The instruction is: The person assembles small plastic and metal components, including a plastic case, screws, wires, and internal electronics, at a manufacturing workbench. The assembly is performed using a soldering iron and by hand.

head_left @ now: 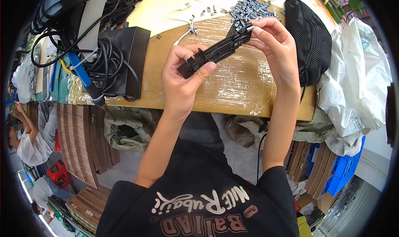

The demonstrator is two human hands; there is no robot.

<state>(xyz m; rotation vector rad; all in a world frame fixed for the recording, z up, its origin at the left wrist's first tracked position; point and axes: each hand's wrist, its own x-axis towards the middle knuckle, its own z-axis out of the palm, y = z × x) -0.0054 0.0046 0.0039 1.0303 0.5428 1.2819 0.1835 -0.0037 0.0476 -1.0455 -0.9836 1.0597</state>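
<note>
A long black plastic part with ridges and slots lies slantwise above the table, its far end up and to the right. My left hand is closed round its near end, thumb on top. At the far end, a small silvery metal piece sits between the thumb and forefinger of my right hand, touching the black part. Just beyond is a heap of small metal pieces, with several more scattered to its left beside a white cable.
A black box with coiled black cables and a blue-handled tool stand at the left of the brown table. A black mesh bag and a white plastic bag are at the right. Yellow paper covers the back.
</note>
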